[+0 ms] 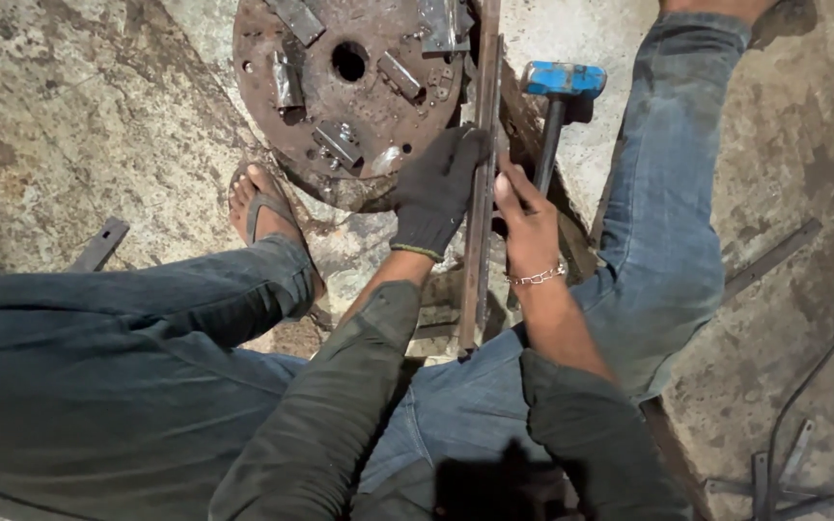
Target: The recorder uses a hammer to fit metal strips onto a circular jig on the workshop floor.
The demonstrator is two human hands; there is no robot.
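Observation:
A long flat steel bar [482, 222] runs from near my lap up past a rusty round steel plate [340, 96] on the floor. My left hand [436, 193], in a dark glove, grips the bar near its middle. My right hand [525, 217], bare with a chain bracelet, is closed around the dark handle of a hammer with a blue head [562, 79], right beside the bar. The hammer head rests on the concrete just right of the bar.
I sit on a stained concrete floor [79, 116], legs spread, a sandalled foot [261, 205] by the round plate. Small steel blocks [338, 143] lie on the plate. Loose flat bars lie at the left [100, 243], right [769, 259] and bottom right [784, 478].

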